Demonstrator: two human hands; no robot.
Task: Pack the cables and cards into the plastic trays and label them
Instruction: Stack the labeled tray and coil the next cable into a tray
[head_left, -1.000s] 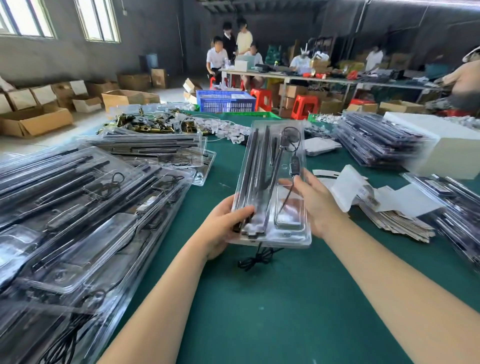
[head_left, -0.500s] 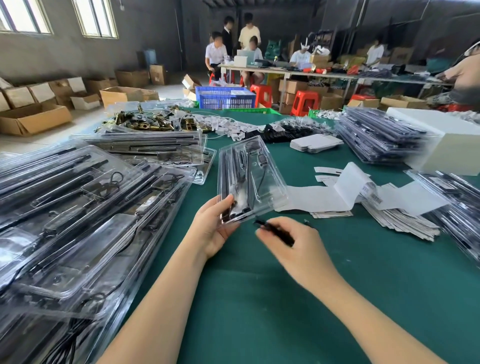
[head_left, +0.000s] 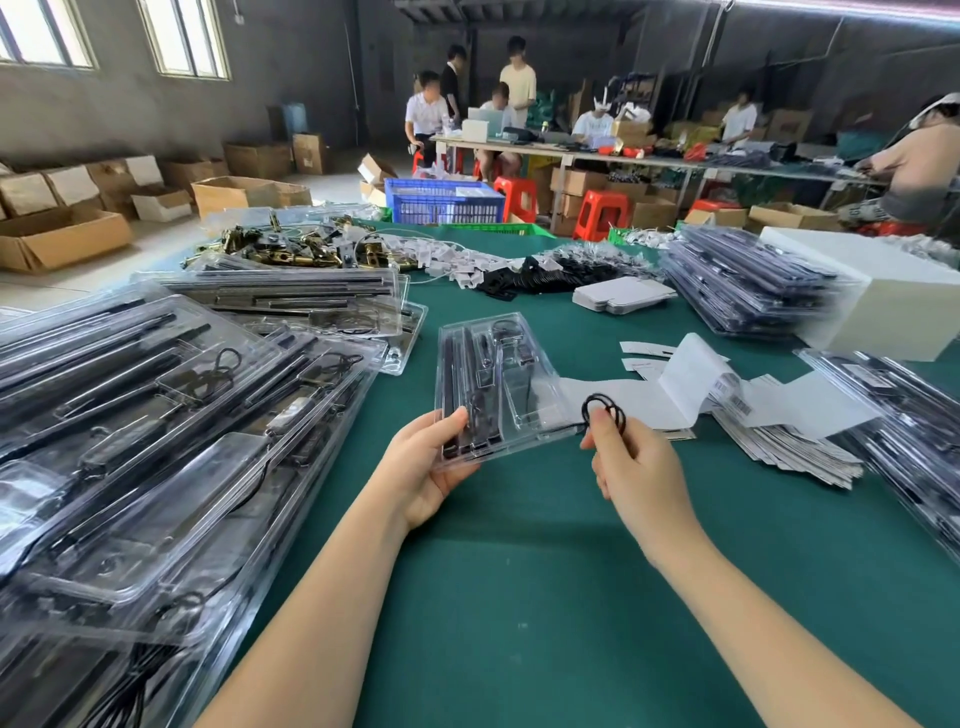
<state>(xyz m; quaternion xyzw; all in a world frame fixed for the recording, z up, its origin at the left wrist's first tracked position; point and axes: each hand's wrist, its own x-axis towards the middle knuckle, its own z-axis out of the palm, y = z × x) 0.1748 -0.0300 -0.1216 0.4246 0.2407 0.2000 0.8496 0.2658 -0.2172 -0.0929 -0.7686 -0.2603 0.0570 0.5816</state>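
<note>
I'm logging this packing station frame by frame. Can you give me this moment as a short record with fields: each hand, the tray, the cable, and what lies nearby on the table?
left hand: grips the near end of the clear tray, held tilted above the table
right hand: pinches a coiled black cable beside the tray's right edge
tray contents: long black parts in the left slots; right pocket looks unfilled
table: green surface
left of tray: stack of filled trays
right of tray: white label sheets
</note>
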